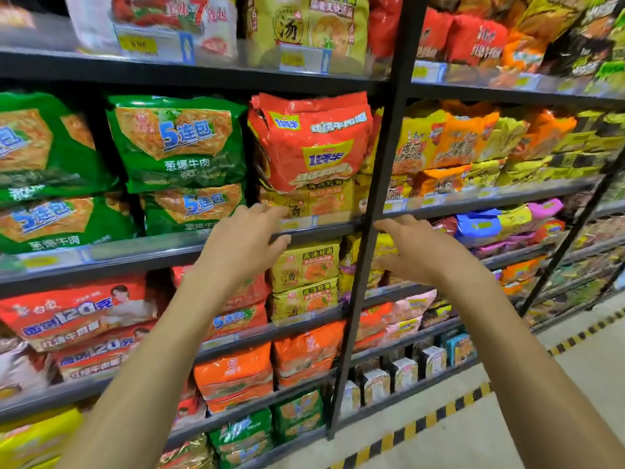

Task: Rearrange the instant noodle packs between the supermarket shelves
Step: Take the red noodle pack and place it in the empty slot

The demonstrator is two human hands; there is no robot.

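fingers point(270, 211) of both hands spread, empty, near the yellow noodle pack point(314, 201) under a tilted red pack point(314, 143).

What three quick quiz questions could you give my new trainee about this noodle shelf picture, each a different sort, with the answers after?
1. True or false: the left hand is holding a pack.
2. Which pack sits on top of the yellow pack at the shelf edge: A green, B red-orange, C purple?
3. Fill in: the right hand is just right of the black shelf ____.

Key
1. False: both hands are open, empty, near the shelf edge.
2. B, the red-orange pack.
3. Upright post.
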